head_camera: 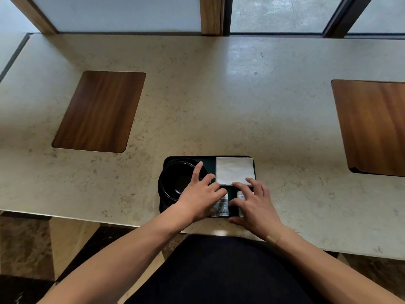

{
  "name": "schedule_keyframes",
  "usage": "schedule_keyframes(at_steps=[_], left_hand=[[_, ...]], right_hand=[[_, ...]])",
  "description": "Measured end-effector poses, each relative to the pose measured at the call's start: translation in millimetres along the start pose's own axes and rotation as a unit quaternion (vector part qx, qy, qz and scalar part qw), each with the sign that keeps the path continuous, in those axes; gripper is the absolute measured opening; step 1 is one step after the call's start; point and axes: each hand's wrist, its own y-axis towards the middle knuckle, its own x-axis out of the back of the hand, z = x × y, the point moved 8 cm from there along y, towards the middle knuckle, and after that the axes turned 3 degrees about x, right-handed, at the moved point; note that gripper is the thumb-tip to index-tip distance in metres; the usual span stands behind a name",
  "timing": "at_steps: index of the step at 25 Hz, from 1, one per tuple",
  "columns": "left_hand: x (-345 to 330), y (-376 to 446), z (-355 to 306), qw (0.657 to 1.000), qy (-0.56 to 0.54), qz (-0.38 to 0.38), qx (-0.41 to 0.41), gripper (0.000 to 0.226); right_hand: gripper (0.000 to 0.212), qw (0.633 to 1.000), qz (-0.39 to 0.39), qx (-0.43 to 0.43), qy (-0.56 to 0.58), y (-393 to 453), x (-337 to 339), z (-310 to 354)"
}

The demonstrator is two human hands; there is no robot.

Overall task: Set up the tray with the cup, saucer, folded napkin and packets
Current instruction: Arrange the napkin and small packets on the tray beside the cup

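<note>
While the tray (pixel 232 158) sits at the counter's (pixel 219 95) near edge, my left hand (pixel 198 197) spreads flat by the cup (pixel 178 179); my right hand (pixel 255 206) spreads over packets (pixel 221 207) below the napkin (pixel 234 170).

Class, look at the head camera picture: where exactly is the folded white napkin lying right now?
The napkin lies in the far right part of the black tray, right of the black cup, with the right hand's fingertips on its near edge.
</note>
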Motion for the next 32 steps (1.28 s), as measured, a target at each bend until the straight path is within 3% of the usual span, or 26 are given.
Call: schedule_keyframes(at_steps=[11,24,28,32], left_hand=[[4,1,-2,1.0,0.001,-0.027,-0.008,0.044],[4,0,-5,0.999,-0.001,-0.041,-0.009,0.04],[8,0,-2,0.998,-0.031,-0.058,-0.006,0.053],[20,9,0,0.995,-0.061,-0.076,-0.001,0.047]], right_hand=[[0.038,1.0,-0.012,-0.001,0.012,-1,1,-1],[0.036,1.0,-0.022,0.003,0.011,-1,-1,-2],[0.035,0.996,-0.077,0.007,0.046,-7,11,-12],[0.022,0.987,-0.136,-0.04,0.071,-17,26,-52]])
